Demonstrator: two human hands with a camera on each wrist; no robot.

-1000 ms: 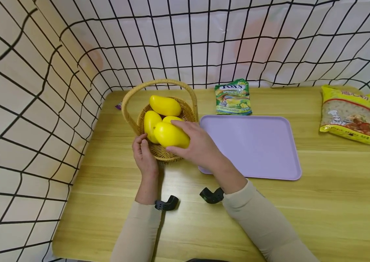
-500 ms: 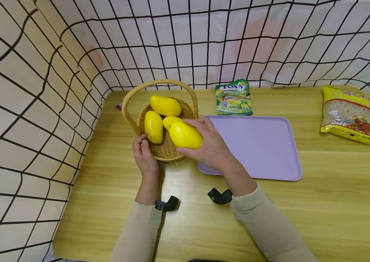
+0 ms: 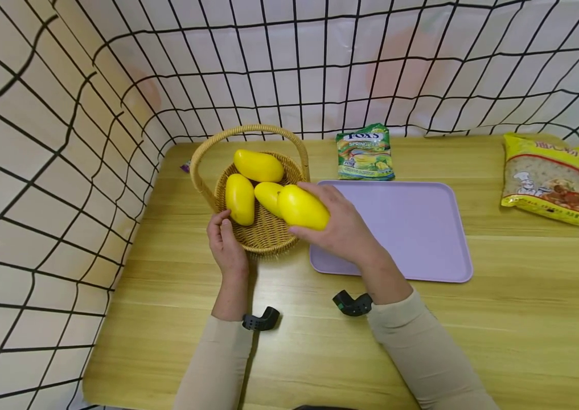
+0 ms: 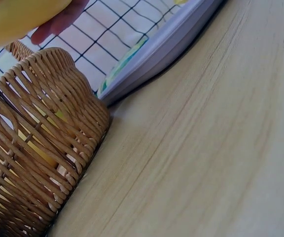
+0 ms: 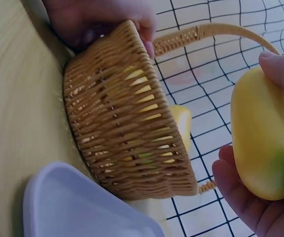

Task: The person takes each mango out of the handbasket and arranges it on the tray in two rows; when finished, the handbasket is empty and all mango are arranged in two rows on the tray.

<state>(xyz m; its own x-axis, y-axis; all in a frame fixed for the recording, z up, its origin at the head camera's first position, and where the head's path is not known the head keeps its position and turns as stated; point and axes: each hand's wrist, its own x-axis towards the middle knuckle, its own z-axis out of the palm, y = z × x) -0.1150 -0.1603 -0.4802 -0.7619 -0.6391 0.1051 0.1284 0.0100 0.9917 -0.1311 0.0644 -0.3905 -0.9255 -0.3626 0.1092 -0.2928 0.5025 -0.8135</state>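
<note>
- Currently the right hand (image 3: 343,225) has its thumb and fingers curved round a yellow mango (image 3: 303,208), gripping it from the right; the fruit is up over the right side of the wicker basket (image 3: 267,249), apart from the rim (a greenish patch shows on its skin in the right wrist view).
- The left hand (image 3: 226,242) is at the basket's near left side, fingers bent over the rim and holding it.
- Inside the basket lie three more fruits: a back mango (image 3: 258,165), a left mango (image 3: 240,199) and a middle mango (image 3: 267,196), partly hidden by the held one.
- Just right of the basket, a lilac tray (image 3: 402,233) lies flat on the wooden table (image 3: 166,319).
- Behind the tray, a green bag (image 3: 365,154) reads "FOX'S" in large letters, with "SPRING" beneath; its smaller print is too blurred to read.
- At the far right, a yellow bag (image 3: 545,181) bears reddish characters (too blurred to make out) above a white-hatted cook and pictured food.
</note>
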